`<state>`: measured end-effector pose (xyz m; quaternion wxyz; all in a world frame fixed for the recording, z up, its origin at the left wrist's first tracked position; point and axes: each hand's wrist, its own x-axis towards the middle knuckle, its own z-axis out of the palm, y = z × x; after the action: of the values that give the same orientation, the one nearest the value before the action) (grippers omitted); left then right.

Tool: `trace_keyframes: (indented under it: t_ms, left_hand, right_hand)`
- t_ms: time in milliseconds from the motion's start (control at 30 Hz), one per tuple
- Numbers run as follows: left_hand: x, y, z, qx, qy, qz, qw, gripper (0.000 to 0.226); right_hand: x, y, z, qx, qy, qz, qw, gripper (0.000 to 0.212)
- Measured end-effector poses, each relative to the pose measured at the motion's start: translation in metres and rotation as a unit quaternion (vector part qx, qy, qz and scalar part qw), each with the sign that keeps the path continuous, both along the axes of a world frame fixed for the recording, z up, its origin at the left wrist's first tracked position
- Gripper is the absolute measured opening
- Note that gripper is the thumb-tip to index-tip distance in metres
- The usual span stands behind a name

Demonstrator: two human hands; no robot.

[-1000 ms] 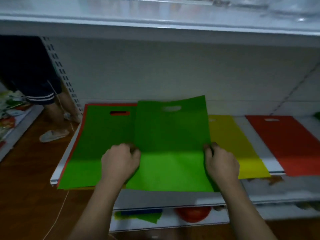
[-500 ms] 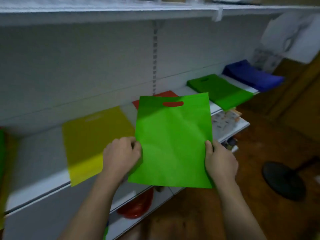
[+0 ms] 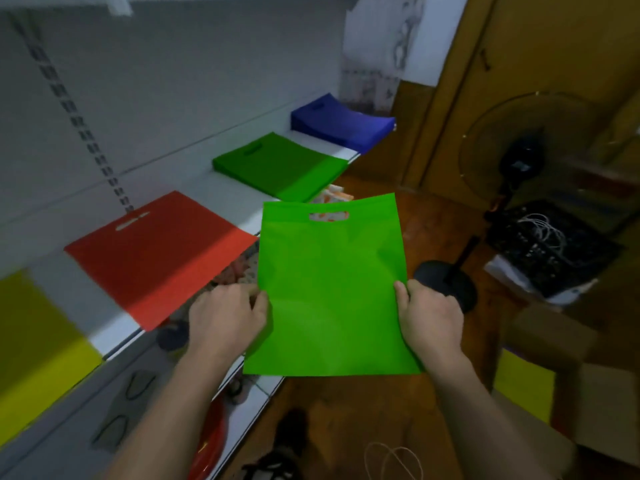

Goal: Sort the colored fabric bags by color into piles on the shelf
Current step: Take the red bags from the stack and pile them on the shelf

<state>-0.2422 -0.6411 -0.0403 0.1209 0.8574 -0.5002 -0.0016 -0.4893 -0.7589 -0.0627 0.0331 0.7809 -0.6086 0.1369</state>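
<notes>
You are carrying a green fabric bag [image 3: 332, 289] flat between both hands, out past the shelf [image 3: 114, 336] edge.

Beyond your grip the green pile [image 3: 280, 166] is waiting, red pile [image 3: 156, 251] to its left, blue pile [image 3: 341, 124] farthest. Your left hand [image 3: 227, 317] and right hand [image 3: 429, 318] are pinching the bag's side edges low down. It looks light, limp and easily creased, so keeping both edges held should stop it sagging.
</notes>
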Motion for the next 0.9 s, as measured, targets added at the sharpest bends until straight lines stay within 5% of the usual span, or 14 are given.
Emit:
trace_keyframes:
  t_ms: [267, 633, 900]
  left_hand:
    - [-0.004, -0.117, -0.008, -0.005, 0.021, -0.027, 0.999, 0.029]
    - [0.052, -0.273, -0.019, -0.006, 0.054, 0.092, 0.994, 0.028]
    - [0.081, -0.306, -0.015, 0.016, 0.007, 0.179, 0.984, 0.034]
  right_hand:
    - [-0.01, -0.119, -0.003, -0.038, 0.068, 0.009, 0.997, 0.037]
    - [0.066, -0.333, -0.023, -0.148, 0.042, 0.158, 0.975, 0.036]
    - [0.148, -0.416, -0.018, -0.177, 0.012, 0.24, 0.954, 0.039]
